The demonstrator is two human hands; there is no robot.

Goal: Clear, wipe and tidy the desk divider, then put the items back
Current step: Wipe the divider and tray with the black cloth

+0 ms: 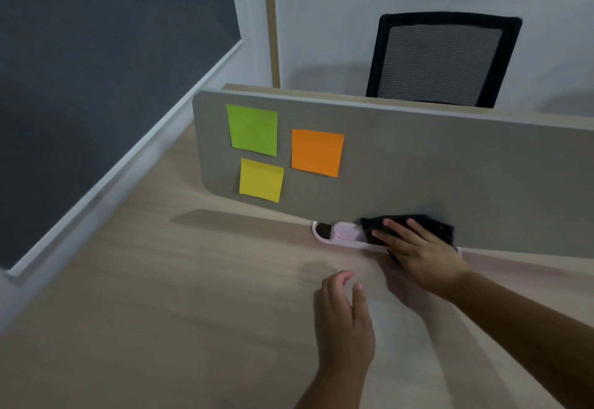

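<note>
A grey desk divider (418,164) stands upright across the wooden desk (160,312). Three sticky notes are stuck on its left part: a green note (253,129), an orange note (317,152) and a yellow note (261,179). My right hand (418,248) presses a black cloth (414,225) against the divider's bottom edge, over a white cable slot (340,232) in the desk. My left hand (345,315) hovers over the desk nearer to me, fingers loosely apart, holding nothing.
A black mesh office chair (443,61) stands behind the divider. A dark panel with a white frame (96,71) runs along the desk's left side. A pale wall with a wooden strip (271,23) is at the back.
</note>
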